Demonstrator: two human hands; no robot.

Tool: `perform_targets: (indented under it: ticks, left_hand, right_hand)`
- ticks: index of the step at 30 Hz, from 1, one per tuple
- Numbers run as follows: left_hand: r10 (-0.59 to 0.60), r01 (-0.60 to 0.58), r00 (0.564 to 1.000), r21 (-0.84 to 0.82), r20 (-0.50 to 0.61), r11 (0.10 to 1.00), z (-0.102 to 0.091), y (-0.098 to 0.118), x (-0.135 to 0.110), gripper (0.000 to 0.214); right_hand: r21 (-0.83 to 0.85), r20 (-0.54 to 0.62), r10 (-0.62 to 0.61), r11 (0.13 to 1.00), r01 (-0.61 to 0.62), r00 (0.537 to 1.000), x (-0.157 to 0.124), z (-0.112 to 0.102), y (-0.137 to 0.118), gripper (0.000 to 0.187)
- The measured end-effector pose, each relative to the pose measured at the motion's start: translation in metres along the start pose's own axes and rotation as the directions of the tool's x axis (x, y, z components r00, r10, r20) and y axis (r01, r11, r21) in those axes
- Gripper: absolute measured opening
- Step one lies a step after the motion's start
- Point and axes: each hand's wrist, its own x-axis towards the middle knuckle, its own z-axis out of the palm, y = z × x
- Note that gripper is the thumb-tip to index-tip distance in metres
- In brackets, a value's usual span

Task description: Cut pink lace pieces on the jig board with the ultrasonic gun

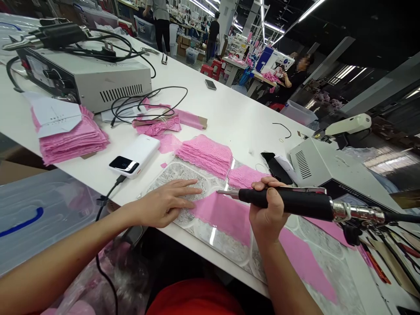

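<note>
My right hand [269,205] is wrapped round a black corded handpiece [288,203] that points left. Its narrow metal tip [226,192] is at the upper edge of a pink fabric piece [226,216]. I cannot tell whether the tip presses on the cloth. My left hand [169,201] lies with fingers stretched out, fingertips at the left corner of that piece. Beneath is a clear patterned template sheet [210,236]. Just behind the piece sit a thick stack of pink lace-like fabric [205,155] and a lower pink stack [247,176].
A white power bank [142,151] with a plugged-in cable stands left. Behind are another pink stack [72,138] and a grey control box [88,81] bearing a second handpiece [55,37]. Another grey box [328,166] stands right, near loose tools [377,264]. People work beyond the table.
</note>
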Motion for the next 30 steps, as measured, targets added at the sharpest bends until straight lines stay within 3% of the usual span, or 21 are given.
perform_targets:
  ticks: [4,8,14,30]
  left_hand:
    - [0.019,-0.019,0.999,0.008,-0.041,1.000,0.000,0.000,-0.001,0.043]
    - [0.034,-0.033,0.996,0.012,-0.082,0.999,0.001,0.000,-0.003,0.043]
    - [0.029,-0.027,0.995,0.018,-0.092,0.999,0.002,0.000,-0.003,0.042]
    - [0.026,-0.025,0.994,0.011,-0.105,1.000,0.003,0.003,-0.002,0.045]
  right_hand:
    - [0.027,-0.020,0.016,1.000,-0.015,1.000,-0.001,0.001,-0.004,0.012]
    - [0.040,0.046,0.033,0.999,-0.035,0.998,-0.007,0.005,-0.008,0.011]
    - [0.026,0.096,0.036,0.999,-0.039,0.995,-0.012,0.009,-0.005,0.010]
    - [0.028,0.095,0.062,0.997,-0.065,0.993,-0.014,0.013,-0.007,0.007]
